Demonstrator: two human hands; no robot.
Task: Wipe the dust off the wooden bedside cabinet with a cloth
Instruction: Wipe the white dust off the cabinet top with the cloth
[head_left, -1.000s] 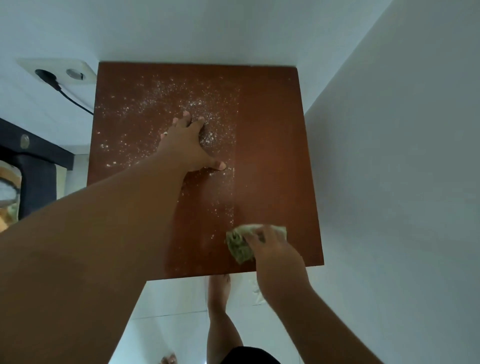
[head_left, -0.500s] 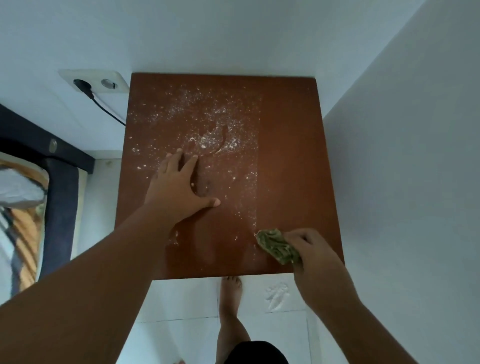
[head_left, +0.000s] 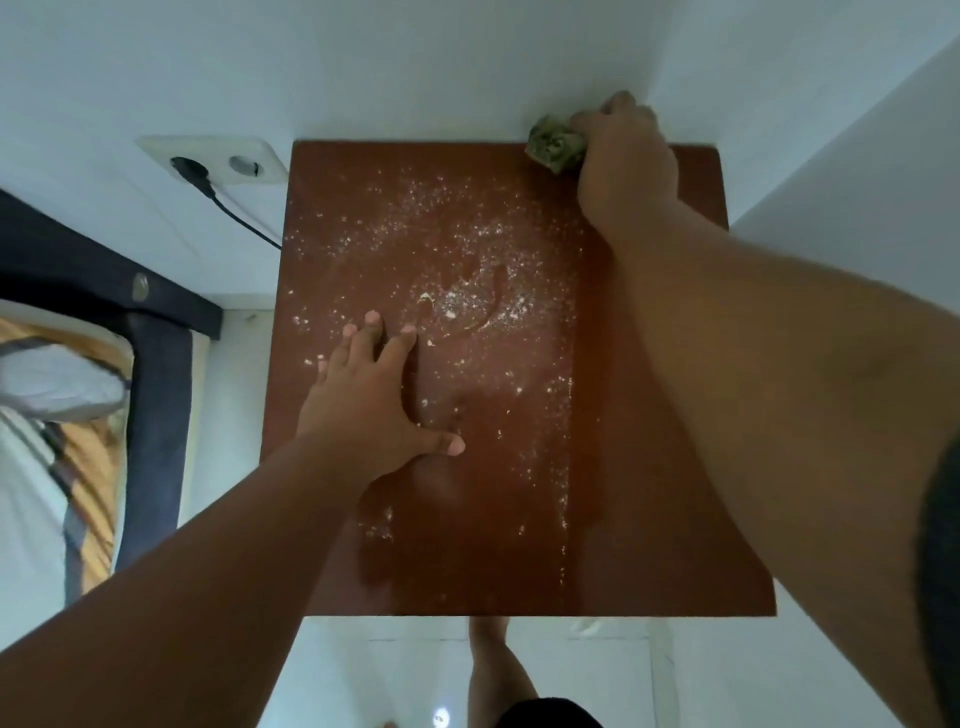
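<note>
The right hand (head_left: 626, 156), gripping the crumpled green cloth (head_left: 555, 146), now sits at one o'clock, not five, on the reddish-brown wooden cabinet (head_left: 493, 545) (left hand (head_left: 371, 400) flat, fingers spread): probably another stroke begins.

This was a bedroom in a home. A bed with a dark frame (head_left: 156, 374) and striped bedding (head_left: 57, 384) stood at the left. Near it, a wooden bedside cabinet (head_left: 519, 545) was pushed into a corner of plain white walls (head_left: 415, 62). A wall socket (head_left: 218, 161) held a black plug and cable (head_left: 244, 223). A bare foot (head_left: 493, 660) stood on the pale tiled floor (head_left: 405, 670).
</note>
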